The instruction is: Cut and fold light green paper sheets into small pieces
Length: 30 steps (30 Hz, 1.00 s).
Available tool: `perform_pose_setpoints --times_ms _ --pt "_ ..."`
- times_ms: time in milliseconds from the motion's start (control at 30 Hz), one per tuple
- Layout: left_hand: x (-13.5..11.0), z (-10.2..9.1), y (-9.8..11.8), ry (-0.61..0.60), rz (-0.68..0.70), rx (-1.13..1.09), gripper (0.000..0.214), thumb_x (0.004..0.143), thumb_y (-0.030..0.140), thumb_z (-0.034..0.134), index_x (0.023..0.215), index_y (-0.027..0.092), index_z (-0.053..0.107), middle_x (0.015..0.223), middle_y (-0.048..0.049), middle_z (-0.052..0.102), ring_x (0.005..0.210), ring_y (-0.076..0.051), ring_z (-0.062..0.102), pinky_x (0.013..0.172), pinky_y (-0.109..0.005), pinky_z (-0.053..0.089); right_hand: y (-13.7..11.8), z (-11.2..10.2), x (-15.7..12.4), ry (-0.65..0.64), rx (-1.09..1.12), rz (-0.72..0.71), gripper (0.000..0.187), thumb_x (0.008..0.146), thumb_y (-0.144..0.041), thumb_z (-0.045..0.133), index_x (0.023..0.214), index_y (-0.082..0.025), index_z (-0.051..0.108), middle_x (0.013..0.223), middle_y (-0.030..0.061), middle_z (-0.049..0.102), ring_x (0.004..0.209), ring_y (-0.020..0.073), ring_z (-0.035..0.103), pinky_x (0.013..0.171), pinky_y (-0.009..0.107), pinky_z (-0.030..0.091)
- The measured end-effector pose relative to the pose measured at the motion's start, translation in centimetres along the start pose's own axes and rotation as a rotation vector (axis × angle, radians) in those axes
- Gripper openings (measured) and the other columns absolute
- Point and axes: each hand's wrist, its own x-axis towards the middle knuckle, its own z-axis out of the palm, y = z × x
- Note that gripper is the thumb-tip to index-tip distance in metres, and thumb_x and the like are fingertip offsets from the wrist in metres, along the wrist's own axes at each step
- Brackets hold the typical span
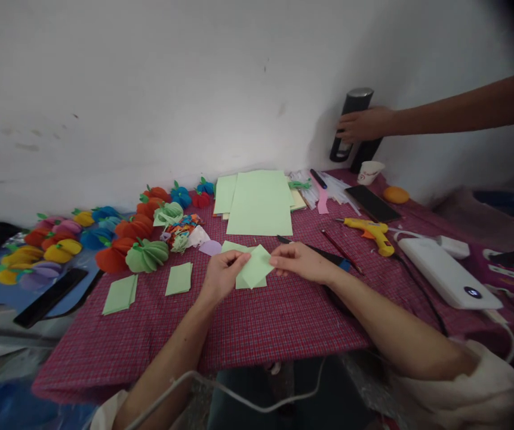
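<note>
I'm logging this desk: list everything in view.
Paper square: 1, green, centre
Loose paper: uncountable, green, beneath
Stacks: 2, green, left
Large sheets: several, green, back
Paper ornaments: many, mixed, left
Scraps: pile, mixed, beside ornaments
Disc: 1, lilac, centre
Slab: 1, black, far left
Sticks: many, whitish, back right
Phone: 1, black, right
Cup: 1, white, right
Round item: 1, orange, right
Glue gun: 1, yellow, right
Pencil: 1, dark red, right
Power bank: 1, white, right
Bottle: at least 1, black, back right
Another person's hand: 1, bare, on bottle
Cloth: 1, red check, tabletop
Left hand, right hand: 1 each, bare, holding square
</note>
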Motion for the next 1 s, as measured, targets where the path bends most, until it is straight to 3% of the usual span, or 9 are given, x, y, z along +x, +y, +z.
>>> perform_pose_setpoints --times_ms 200,333,400,567,767,1000 --pt "-0.1 0.1 0.0 -0.106 -0.023 -0.051 0.026 0.069 0.039 0.059 0.068 0.014 0.063 0.059 0.0011 0.057 0.053 -0.009 0.045 0.052 -0.020 0.034 0.1 0.2 0.2 0.117 0.033 -0.040 0.024 0.072 -0.039 0.059 0.071 -0.015 0.059 0.059 -0.0018 0.056 0.052 0.0077 0.049 0.055 0.022 0.039" --pt "-0.3 0.3 -0.2 -0.229 -0.010 -0.077 0.028 0.071 0.041 0.058 0.062 0.014 0.060 0.056 0.0029 0.051 0.053 -0.008 0.042 0.052 -0.019 0.032 -0.4 0.3 0.2 0.193 0.038 -0.086 0.024 0.071 -0.039 0.060 0.070 -0.015 0.058 0.057 -0.0027 0.054 0.051 0.0076 0.047 0.053 0.022 0.037" --pt "-0.4 0.6 -0.3 -0.223 -0.007 -0.095 0.029 0.072 0.041 0.057 0.063 0.013 0.060 0.056 0.0031 0.049 0.054 -0.008 0.040 0.052 -0.019 0.031 -0.4 0.7 0.1 0.203 0.031 -0.094 0.027 0.072 -0.042 0.058 0.071 -0.015 0.058 0.058 -0.0025 0.055 0.053 0.0082 0.048 0.055 0.022 0.038" --pt "-0.6 1.3 -0.2 -0.070 -0.006 -0.132 0.032 0.072 0.043 0.056 0.066 0.012 0.061 0.056 0.0027 0.047 0.055 -0.009 0.040 0.052 -0.020 0.032 0.9 1.8 0.3 0.035 0.002 -0.028 0.036 0.067 -0.048 0.060 0.074 -0.012 0.062 0.064 0.0019 0.062 0.056 0.0109 0.054 0.058 0.024 0.042" --pt "-0.6 1.2 0.3 -0.095 0.017 -0.104 0.033 0.072 0.045 0.056 0.065 0.013 0.058 0.056 0.0030 0.047 0.055 -0.009 0.041 0.052 -0.020 0.032 1.6 2.2 0.4 -0.025 -0.049 0.013 0.037 0.069 -0.047 0.059 0.066 -0.011 0.065 0.060 0.0042 0.064 0.049 0.0093 0.054 0.051 0.021 0.043" --pt "-0.5 1.1 0.5 -0.019 0.009 -0.092 0.039 0.076 0.047 0.049 0.061 0.012 0.056 0.053 0.0035 0.043 0.050 -0.008 0.036 0.048 -0.020 0.027 0.9 2.4 -0.1 -0.130 -0.007 0.100 0.035 0.067 -0.046 0.061 0.067 -0.011 0.065 0.062 0.0043 0.066 0.049 0.0083 0.056 0.048 0.019 0.043"
